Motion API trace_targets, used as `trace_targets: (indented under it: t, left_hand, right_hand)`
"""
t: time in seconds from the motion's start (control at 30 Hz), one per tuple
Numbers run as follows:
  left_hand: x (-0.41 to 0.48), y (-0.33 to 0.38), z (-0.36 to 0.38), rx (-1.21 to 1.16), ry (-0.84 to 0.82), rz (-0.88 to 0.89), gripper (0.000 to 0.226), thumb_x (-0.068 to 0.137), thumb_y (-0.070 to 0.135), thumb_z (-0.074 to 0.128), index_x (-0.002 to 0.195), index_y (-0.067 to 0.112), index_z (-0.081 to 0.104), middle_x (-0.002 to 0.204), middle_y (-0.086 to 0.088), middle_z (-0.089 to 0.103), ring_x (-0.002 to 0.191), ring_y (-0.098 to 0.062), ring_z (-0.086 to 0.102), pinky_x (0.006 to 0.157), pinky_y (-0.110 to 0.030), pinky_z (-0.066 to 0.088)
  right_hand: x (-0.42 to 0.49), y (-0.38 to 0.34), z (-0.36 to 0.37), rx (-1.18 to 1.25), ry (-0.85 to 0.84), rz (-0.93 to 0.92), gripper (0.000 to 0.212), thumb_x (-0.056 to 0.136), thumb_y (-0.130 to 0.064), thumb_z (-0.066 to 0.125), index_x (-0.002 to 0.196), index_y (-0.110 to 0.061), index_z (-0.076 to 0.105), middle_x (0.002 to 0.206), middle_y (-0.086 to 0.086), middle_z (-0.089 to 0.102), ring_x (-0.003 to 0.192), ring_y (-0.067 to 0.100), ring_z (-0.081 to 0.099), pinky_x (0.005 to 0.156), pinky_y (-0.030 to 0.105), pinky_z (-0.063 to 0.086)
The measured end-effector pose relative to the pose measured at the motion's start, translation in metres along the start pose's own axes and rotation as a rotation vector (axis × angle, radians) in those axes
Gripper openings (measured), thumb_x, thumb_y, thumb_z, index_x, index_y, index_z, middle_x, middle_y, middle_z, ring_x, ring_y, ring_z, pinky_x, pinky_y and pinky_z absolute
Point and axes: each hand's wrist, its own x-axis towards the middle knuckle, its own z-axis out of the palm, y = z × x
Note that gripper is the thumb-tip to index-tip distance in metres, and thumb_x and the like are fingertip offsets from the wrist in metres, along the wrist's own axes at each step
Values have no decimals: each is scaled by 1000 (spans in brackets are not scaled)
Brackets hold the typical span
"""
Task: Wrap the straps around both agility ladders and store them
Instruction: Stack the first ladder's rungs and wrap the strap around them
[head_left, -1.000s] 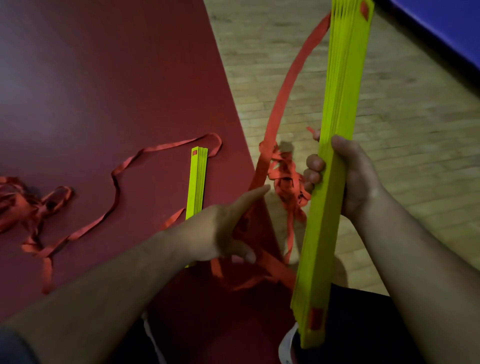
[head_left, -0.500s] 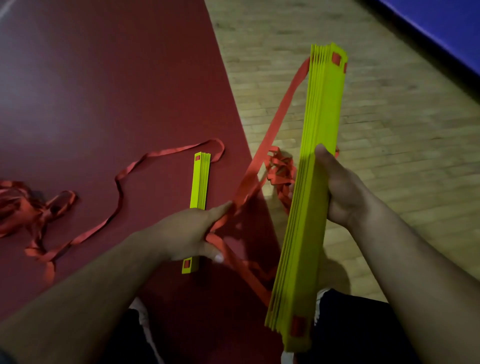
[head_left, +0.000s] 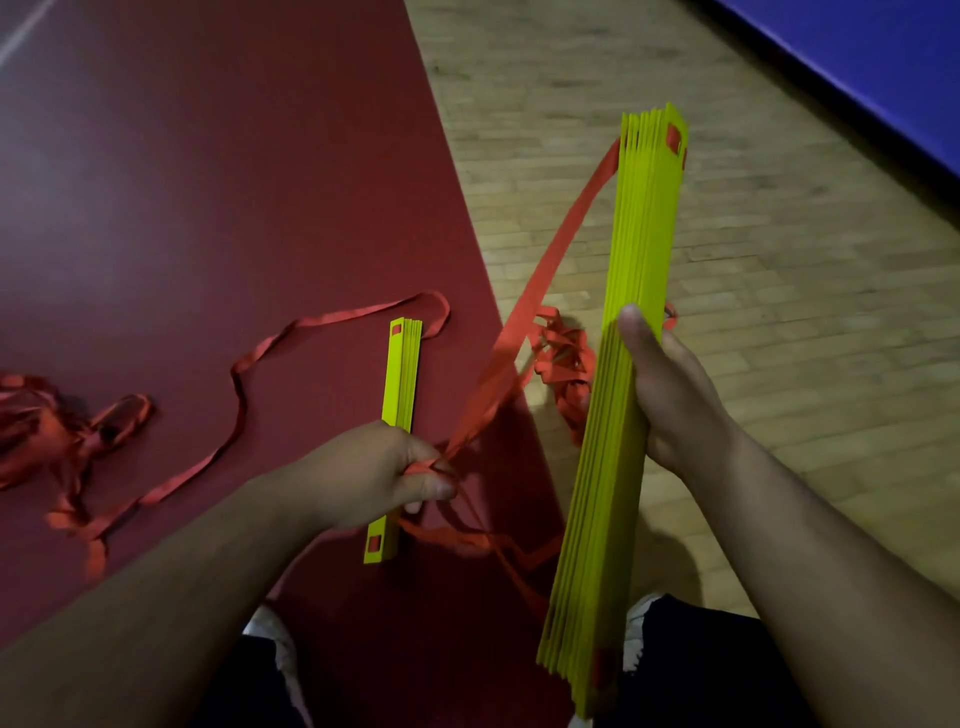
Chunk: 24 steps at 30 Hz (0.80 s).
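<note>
**Taut strap runs from the ladder's top down to the left hand**

The right hand (head_left: 670, 395) grips the held ladder (head_left: 644, 234), a folded stack of yellow-green rungs, around its middle. The thumb lies across the near face and the fingers curl behind, out of sight. The stack stands nearly upright, leaning slightly to the right at the top, with its lower end down by the person's lap.

The red strap (head_left: 545, 275) leaves the upper left edge of this stack and slants down in a straight, tight line to the left hand (head_left: 363, 473). That hand pinches the strap between curled fingers and thumb, well to the left of the stack and lower than the right hand's grip. Below the pinch, slack strap loops across to the stack's lower part. A tangle of the same strap (head_left: 563, 358) bunches just left of the stack, at the height of the right hand.

The second ladder (head_left: 400, 374) lies flat on the red mat (head_left: 208, 182), partly under the left hand. Its loose strap (head_left: 249, 358) trails away leftward across the mat into a heap. To the right are a wooden floor (head_left: 779, 312) and a blue surface (head_left: 857, 62) in the far corner.
</note>
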Motion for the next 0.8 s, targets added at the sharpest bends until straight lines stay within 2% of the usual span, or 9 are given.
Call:
trace_targets:
  t: [0.07, 0.17, 0.23, 0.3, 0.4, 0.5, 0.6, 0.7, 0.8]
  left_hand:
    - [0, -1, 0, -4, 34, 12, 23, 93, 40, 65, 85, 19, 70, 73, 10, 71, 70, -2, 67, 69, -22, 50]
    - [-2, -1, -1, -65, 62, 33, 24, 86, 42, 69, 90, 18, 69, 75, 3, 72, 73, -13, 69, 72, -35, 54]
    - [-2, 3, -2, -190, 83, 29, 20, 84, 25, 76, 96, 19, 62, 72, 1, 72, 62, -15, 69, 63, -31, 56]
    - [-3, 5, -4, -254, 68, 23, 24, 83, 14, 78, 89, 21, 56, 65, 6, 70, 51, -14, 64, 54, -25, 50]
    - [-3, 1, -7, -307, 62, 5, 21, 81, 12, 80, 80, 15, 60, 61, 9, 62, 51, -11, 60, 54, -28, 48]
    - [-5, -3, -9, -374, 57, -20, 20, 83, 12, 78, 95, 12, 62, 69, 6, 61, 54, -8, 56, 50, -26, 48]
    - [-8, -5, -6, -361, 11, -64, 18, 94, 22, 66, 107, 15, 55, 69, 2, 68, 46, -4, 52, 44, -20, 43]
    - [-7, -9, 6, -352, -34, -110, 22, 102, 40, 47, 101, 19, 52, 72, 4, 71, 48, -11, 51, 46, -22, 42]
    - [-1, -10, 26, -281, -127, -117, 22, 104, 33, 48, 89, 19, 56, 72, 12, 71, 55, -20, 57, 55, -28, 46]
  right_hand:
    - [1, 1, 0, 0, 55, 79, 58, 89, -69, 52, 98, -12, 64, 67, 9, 65, 58, 24, 64, 59, 42, 59]
    - [1, 0, -1, 52, 46, 136, 50, 102, -54, 42, 88, -11, 63, 63, 6, 60, 52, 21, 61, 52, 34, 54]
    - [-1, -1, -3, 44, -11, 128, 44, 104, -46, 43, 99, -7, 63, 64, 5, 62, 52, 20, 63, 51, 32, 54]
    - [-2, -2, -3, 30, -47, 100, 41, 102, -44, 48, 110, -6, 60, 64, 4, 65, 54, 20, 65, 50, 33, 55]
    - [-5, -6, -2, 34, -85, 59, 42, 87, -45, 60, 114, -12, 57, 70, 5, 65, 57, 27, 66, 48, 33, 55]
    - [-6, -7, -2, 11, -119, 27, 35, 82, -42, 63, 108, -20, 57, 76, 4, 62, 62, 31, 64, 48, 31, 54]
    - [-8, -7, -1, 1, -134, -5, 33, 80, -39, 64, 109, -24, 57, 69, -1, 62, 61, 29, 61, 47, 29, 52]
    - [-8, -7, 2, -8, -134, -25, 34, 81, -40, 65, 108, -22, 56, 68, 2, 61, 57, 29, 60, 45, 30, 52]
    - [-8, -11, 7, 8, -131, -37, 31, 82, -43, 65, 102, -21, 56, 68, 3, 61, 60, 31, 59, 50, 35, 54]
